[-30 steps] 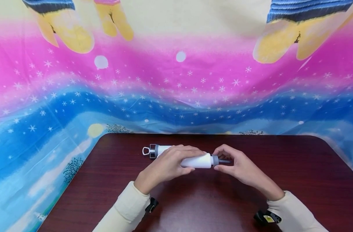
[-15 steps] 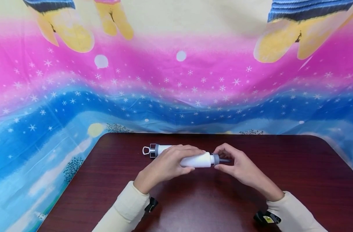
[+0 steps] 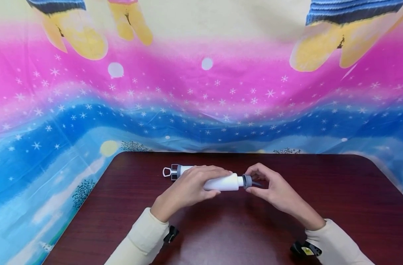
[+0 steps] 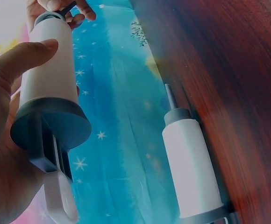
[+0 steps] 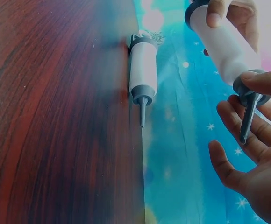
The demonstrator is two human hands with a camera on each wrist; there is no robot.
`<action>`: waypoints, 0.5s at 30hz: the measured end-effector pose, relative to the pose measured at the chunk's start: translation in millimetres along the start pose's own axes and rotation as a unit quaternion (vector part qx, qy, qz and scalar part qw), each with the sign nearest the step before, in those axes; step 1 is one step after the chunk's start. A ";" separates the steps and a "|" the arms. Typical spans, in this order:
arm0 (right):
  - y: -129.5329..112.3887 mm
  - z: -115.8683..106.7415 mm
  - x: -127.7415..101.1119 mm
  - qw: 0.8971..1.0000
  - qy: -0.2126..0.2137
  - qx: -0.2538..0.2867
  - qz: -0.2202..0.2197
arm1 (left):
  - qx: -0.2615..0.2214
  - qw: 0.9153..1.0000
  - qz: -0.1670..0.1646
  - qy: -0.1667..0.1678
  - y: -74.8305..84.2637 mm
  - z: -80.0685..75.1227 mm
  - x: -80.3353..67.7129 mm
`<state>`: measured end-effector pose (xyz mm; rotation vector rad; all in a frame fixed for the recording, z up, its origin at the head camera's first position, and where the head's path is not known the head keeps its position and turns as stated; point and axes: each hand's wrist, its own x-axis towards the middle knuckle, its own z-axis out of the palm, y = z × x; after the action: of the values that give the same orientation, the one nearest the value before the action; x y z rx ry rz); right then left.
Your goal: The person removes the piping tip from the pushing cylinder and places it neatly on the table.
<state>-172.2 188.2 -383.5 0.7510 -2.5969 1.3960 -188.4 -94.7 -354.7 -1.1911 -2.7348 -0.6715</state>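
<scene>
My left hand (image 3: 189,186) wraps round the white barrel (image 3: 221,183) of a nozzle syringe and holds it level above the table. In the left wrist view, a grey end flange (image 4: 51,123) and a white plunger handle (image 4: 60,198) stick out behind that hand. My right hand (image 3: 276,189) pinches the grey nozzle cap (image 3: 247,181) between thumb and fingers. A white neck (image 3: 240,181) shows between barrel and cap, and the cap sits slightly tilted. In the right wrist view, the tapered tip (image 5: 249,121) points over the right palm.
A second white syringe (image 5: 143,67) with a grey nozzle lies on the dark red-brown table (image 3: 228,235), behind the left hand in the head view. Its ring handle (image 3: 167,172) points left. A printed cloth (image 3: 201,92) hangs along the table's far edge.
The cap has come away to the right from the barrel and tilted, so more of the white neck shows. My left hand and the barrel have shifted slightly left.
</scene>
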 end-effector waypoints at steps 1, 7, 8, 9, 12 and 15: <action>-0.1 -0.1 0.0 1.000 0.000 0.000 0.001 | 0.002 1.000 0.000 -0.001 -0.4 0.1 -0.5; -0.3 -0.5 -0.8 1.000 0.000 0.002 0.003 | 0.006 1.000 0.005 0.008 -3.3 1.0 -5.1; -0.1 -0.4 -0.9 1.000 0.000 0.003 0.002 | 0.006 1.000 0.006 0.010 -3.6 0.7 -6.3; 0.0 -0.3 -0.9 1.000 0.000 0.004 0.000 | 0.008 1.000 0.006 0.012 -4.0 0.5 -7.6; 0.7 0.3 -0.9 1.000 -0.001 0.009 -0.004 | 0.015 1.000 -0.002 0.011 -5.3 -0.1 -12.0; 1.2 0.9 -0.9 1.000 0.000 0.009 -0.007 | 0.020 1.000 -0.013 0.005 -7.0 -0.2 -16.8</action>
<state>-171.9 188.3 -385.2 0.7691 -2.5769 1.4180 -181.8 -110.3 -361.2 -1.1417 -2.7477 -0.6191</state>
